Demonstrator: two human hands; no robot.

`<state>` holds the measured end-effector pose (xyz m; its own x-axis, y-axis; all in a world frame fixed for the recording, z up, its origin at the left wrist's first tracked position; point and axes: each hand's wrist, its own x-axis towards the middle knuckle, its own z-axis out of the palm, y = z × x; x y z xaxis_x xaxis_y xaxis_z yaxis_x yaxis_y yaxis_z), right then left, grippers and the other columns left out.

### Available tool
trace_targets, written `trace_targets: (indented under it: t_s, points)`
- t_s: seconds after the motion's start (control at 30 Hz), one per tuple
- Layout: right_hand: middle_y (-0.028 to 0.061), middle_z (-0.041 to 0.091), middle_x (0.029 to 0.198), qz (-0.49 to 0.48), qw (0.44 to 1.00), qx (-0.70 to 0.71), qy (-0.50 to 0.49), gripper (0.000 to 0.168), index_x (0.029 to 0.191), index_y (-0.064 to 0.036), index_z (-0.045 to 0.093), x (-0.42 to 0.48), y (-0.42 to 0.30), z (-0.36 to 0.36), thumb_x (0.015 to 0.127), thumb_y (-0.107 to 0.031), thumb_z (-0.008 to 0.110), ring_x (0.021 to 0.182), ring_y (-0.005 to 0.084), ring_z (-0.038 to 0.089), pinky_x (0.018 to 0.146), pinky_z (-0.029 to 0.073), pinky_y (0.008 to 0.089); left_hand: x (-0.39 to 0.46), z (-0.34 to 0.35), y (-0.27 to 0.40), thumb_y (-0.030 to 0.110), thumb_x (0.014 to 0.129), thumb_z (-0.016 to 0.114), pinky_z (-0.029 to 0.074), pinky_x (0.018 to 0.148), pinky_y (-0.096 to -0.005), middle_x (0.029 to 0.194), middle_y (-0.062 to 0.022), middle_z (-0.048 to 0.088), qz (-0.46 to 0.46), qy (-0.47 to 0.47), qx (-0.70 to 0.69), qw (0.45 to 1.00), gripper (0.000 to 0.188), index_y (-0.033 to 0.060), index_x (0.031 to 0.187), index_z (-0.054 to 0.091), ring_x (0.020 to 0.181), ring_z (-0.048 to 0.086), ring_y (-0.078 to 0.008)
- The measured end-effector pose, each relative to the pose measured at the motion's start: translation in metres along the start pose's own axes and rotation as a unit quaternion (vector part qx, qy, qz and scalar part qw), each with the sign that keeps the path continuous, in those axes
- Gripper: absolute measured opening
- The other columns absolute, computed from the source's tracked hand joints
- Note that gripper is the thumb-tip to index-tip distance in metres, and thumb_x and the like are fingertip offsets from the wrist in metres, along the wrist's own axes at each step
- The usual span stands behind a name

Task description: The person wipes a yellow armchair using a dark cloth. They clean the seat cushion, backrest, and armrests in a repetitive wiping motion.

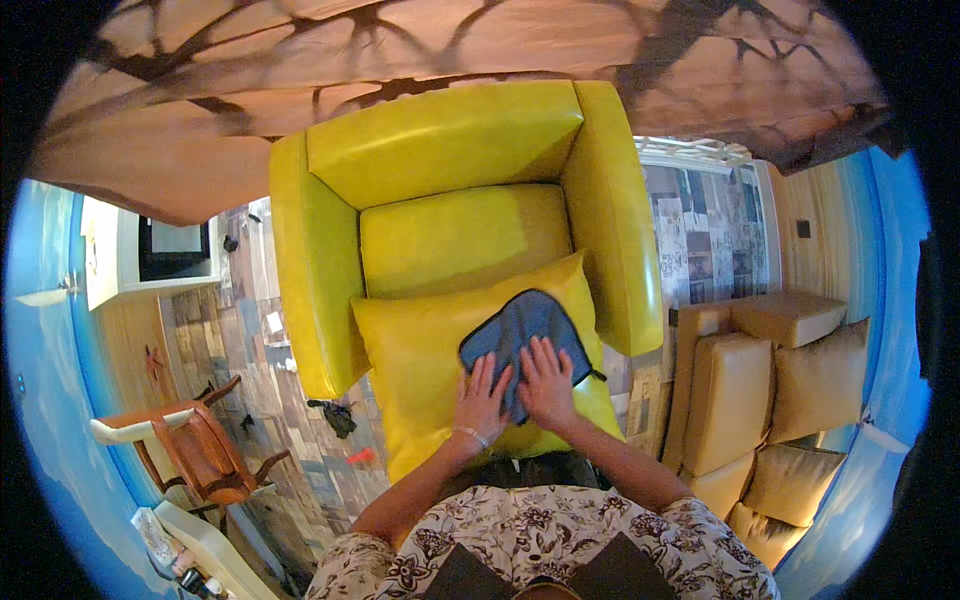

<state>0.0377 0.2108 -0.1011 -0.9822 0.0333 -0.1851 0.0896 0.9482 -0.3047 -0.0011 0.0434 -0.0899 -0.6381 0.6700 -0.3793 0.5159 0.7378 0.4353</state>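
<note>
A blue-grey cloth (517,322) with dark edging lies spread on a yellow cushion (412,375). My left hand (481,401) rests on its lower left part, fingers somewhat apart. To its right, my right hand (546,382) lies palm down on the cloth with the fingers extended. The cloth is creased between the hands, and a small dark tab sticks out at its right corner. Behind, the cushion meets the seat of a yellow leather-look armchair (442,150), while its near edge reaches close to my body.
Left of the armchair, a black crumpled item (334,418) and a red scrap (361,455) lie on the wood-patterned floor (300,450). A wooden chair (202,450) stands further left. On the right is a tan sofa (727,397) with cushions. A brown patterned drape (465,45) hangs behind the armchair.
</note>
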Motion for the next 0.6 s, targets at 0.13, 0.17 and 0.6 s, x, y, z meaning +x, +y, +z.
trace_targets:
  t_s: [0.13, 0.17, 0.6]
  points:
    - [0.0157, 0.035, 0.142, -0.078, 0.995, 0.053, -0.022, 0.058, 0.129, -0.010, 0.048, 0.011, -0.023, -0.007, 0.079, -0.034, 0.062, 0.133, 0.0331, 0.028, 0.104, 0.020, 0.0554, -0.052, 0.016, -0.037, 0.040, 0.073, 0.068, 0.013, 0.108, -0.0580, 0.151, -0.0158, 0.014, -0.052, -0.006, -0.015, 0.999, 0.082, 0.0156, 0.142, 0.031, 0.140, 0.013, -0.0317]
    - [0.0154, 0.035, 0.142, -0.096, 0.993, 0.060, -0.018, 0.058, 0.130, -0.011, 0.048, 0.022, -0.020, -0.002, 0.079, -0.035, 0.063, 0.133, 0.0331, 0.029, 0.104, 0.020, 0.0556, -0.057, 0.021, -0.044, 0.041, 0.073, 0.068, 0.013, 0.107, -0.0588, 0.152, -0.0159, 0.014, -0.048, 0.013, -0.025, 0.998, 0.082, 0.0156, 0.142, 0.031, 0.140, 0.014, -0.0319]
    - [0.0099, 0.040, 0.137, -0.076, 0.913, -0.044, -0.399, 0.054, 0.133, -0.014, 0.042, 0.222, -0.088, 0.056, 0.089, -0.044, 0.047, 0.125, 0.0280, 0.039, 0.093, 0.028, 0.0636, 0.073, -0.020, -0.175, 0.048, 0.086, 0.052, 0.012, 0.108, -0.0576, 0.151, -0.0138, 0.016, -0.259, 0.000, -0.055, 0.964, 0.068, 0.0195, 0.143, 0.028, 0.140, 0.016, -0.0286]
